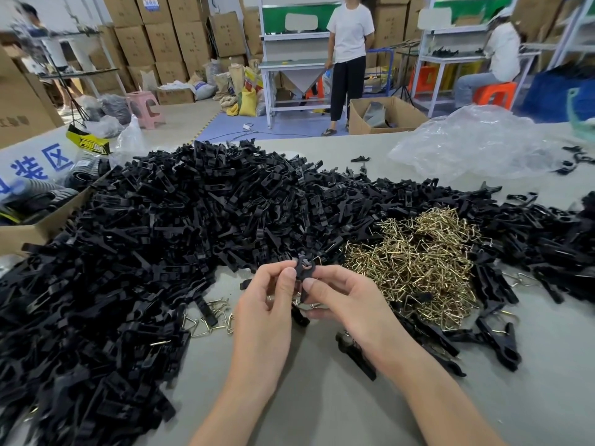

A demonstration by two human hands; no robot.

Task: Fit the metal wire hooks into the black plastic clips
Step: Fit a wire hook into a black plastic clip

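My left hand and my right hand meet above the grey table, both pinching one black plastic clip upright between thumbs and fingertips. A bit of metal wire hook shows under my right fingers. A huge heap of black clips fills the left and middle of the table. A pile of brass-coloured wire hooks lies just right of my hands. Several clips with hooks fitted lie to the right, and loose hooks lie left of my left hand.
A cardboard box sits at the table's left edge. Crumpled clear plastic lies at the back right. Behind the table stand one person, white workbenches, stacked cartons and coloured stools; another person sits at the right.
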